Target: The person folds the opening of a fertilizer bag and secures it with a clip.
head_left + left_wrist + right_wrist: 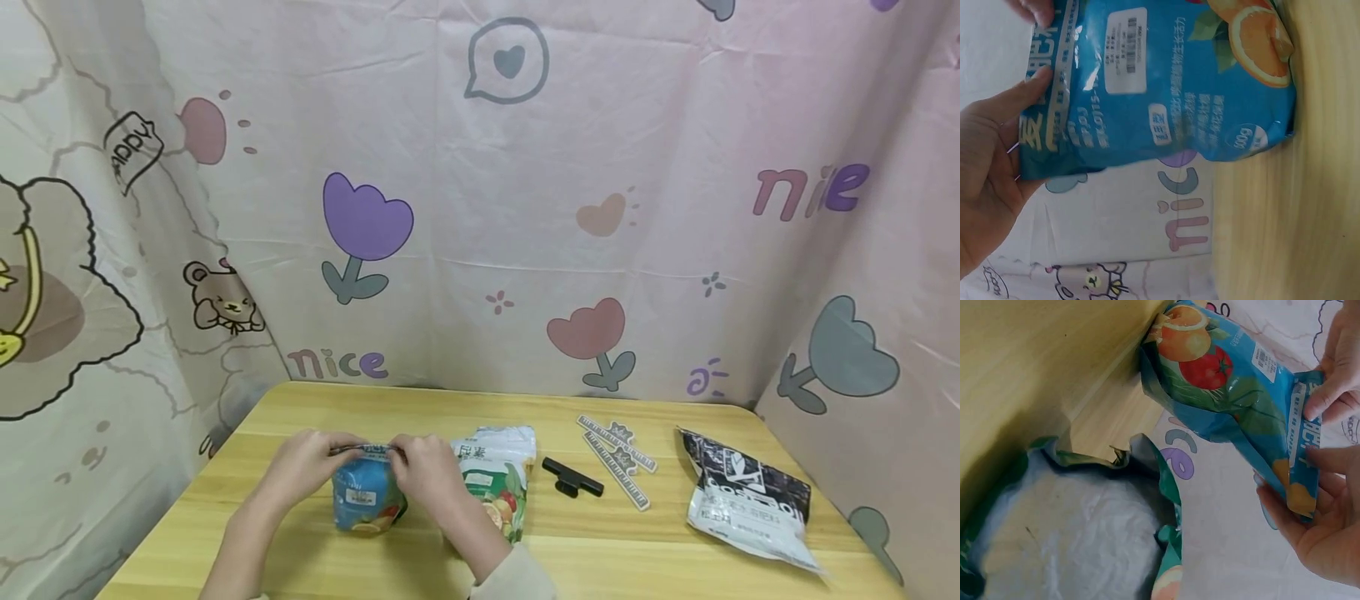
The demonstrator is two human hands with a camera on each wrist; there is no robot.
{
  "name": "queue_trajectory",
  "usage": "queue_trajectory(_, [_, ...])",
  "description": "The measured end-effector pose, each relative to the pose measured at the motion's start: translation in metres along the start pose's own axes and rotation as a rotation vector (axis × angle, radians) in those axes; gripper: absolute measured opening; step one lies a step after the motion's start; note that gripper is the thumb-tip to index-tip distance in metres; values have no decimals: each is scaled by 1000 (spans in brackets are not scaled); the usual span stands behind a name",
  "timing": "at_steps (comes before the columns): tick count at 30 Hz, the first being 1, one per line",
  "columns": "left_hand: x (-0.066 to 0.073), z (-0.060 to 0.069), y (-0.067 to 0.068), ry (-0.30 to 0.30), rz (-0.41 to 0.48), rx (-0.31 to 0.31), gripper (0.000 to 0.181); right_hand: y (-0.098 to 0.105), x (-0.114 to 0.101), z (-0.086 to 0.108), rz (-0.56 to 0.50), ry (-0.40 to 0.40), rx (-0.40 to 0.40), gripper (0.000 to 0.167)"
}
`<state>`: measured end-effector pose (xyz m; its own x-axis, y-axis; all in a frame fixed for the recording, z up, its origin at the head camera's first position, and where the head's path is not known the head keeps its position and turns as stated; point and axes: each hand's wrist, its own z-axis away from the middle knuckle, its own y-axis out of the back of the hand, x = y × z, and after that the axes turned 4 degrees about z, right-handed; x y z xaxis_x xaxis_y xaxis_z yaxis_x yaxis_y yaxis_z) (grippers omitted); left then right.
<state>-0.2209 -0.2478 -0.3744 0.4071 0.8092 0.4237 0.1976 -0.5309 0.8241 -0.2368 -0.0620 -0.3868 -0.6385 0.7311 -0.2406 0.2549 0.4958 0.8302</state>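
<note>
A blue plastic pouch (362,500) printed with fruit stands on the table with its top folded over into a flat band. My left hand (306,468) pinches the left end of that band, thumb on the front as the left wrist view shows. The other end is pinched by my right hand (1319,515), thumb and fingers on either side of the fold. Just right of the blue pouch, a green-and-white pouch (517,492) with fruit pictures is partly covered by my right forearm.
A black bag clip (572,477) lies right of the green pouch. Beyond it are two white, ruler-like clips (617,468) with bear shapes. A black-and-white pouch (750,504) lies at the table's right side. A printed curtain (465,225) hangs behind the wooden table (600,558).
</note>
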Motion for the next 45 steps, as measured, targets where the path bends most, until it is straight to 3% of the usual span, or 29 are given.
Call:
queue_trajectory(6, [8, -5, 0, -29, 32, -40, 10, 0, -5, -4, 80, 75, 3, 16])
queue_trajectory(13, [7, -7, -4, -88, -23, 18, 8, -6, -6, -8, 129, 6, 35, 10])
queue_trajectory(17, [6, -8, -4, -102, -24, 21, 9, -8, -5, -8, 116, -17, 43, 10])
queue_trajectory(25, [3, -5, 0, -21, 45, -18, 11, -7, -1, -7, 38, 34, 40, 15])
queue_trajectory(34, [8, -7, -3, -56, 25, 35, 10, -10, -4, -5, 86, 26, 158, 12])
queue_trajectory(41, [0, -2, 1, -5, 68, -11, 14, -4, 1, -4, -10, 26, 71, 13])
queue_trajectory(45, [-7, 5, 6, 31, 64, 8, 16, -1, 5, -3, -39, 34, 30, 13])
